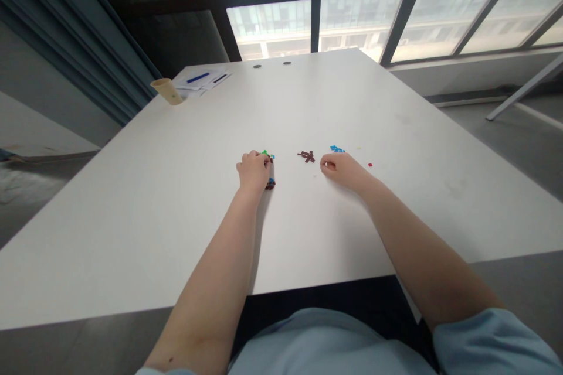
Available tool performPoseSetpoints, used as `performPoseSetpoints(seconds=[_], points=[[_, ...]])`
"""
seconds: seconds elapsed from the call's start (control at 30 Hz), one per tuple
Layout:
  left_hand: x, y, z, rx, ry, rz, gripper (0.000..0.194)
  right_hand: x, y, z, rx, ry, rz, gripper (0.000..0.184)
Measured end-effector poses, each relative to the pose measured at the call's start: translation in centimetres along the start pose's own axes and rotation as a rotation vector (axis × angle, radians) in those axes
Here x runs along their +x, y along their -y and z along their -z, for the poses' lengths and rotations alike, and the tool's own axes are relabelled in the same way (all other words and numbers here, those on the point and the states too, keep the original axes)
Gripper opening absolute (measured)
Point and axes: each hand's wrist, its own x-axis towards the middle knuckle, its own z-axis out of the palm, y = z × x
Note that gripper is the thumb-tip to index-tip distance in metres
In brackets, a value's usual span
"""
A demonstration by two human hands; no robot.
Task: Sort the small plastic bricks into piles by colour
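My left hand [254,171] is curled around the right side of a small multicoloured brick build [270,183], with green, blue and dark brown pieces showing above and below the fingers. A loose heap of dark brown plastic bricks [307,156] lies between my hands. My right hand [339,169] rests on the white table [281,228] with its fingers curled, close to that heap. Nothing shows in its fingers. Just beyond it sit several small blue bricks [337,149], and a tiny red brick [370,164] lies to its right.
A tan paper cup [167,91] lies on its side near the table's far left corner, next to papers with blue marks [200,79]. Two round grommets [271,64] sit near the far edge. A large window fills the back, and a metal strut [525,88] stands at the right.
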Motion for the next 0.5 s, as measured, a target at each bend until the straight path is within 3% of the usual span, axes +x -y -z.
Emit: performPoseSetpoints(seconds=[0.17, 0.3, 0.37, 0.5], points=[[0.3, 0.1, -0.1, -0.189, -0.094, -0.048, 0.02, 0.0, 0.1, 0.1, 0.0, 0.003, 0.011, 0.014], [0.3, -0.6, 0.1, -0.694, -0.096, -0.058, 0.012, -0.1, 0.2, 0.2, 0.006, 0.006, -0.003, 0.016], [0.1, -1.4, 0.4, -1.026, -0.003, -0.034, 0.015, -0.1, 0.2, 0.2, 0.009, -0.003, 0.009, 0.016], [-0.9, -3.1, 1.2, -1.617, 0.338, 0.033, 0.03, 0.0, 0.0, 0.0, 0.008, -0.021, 0.035, 0.016]])
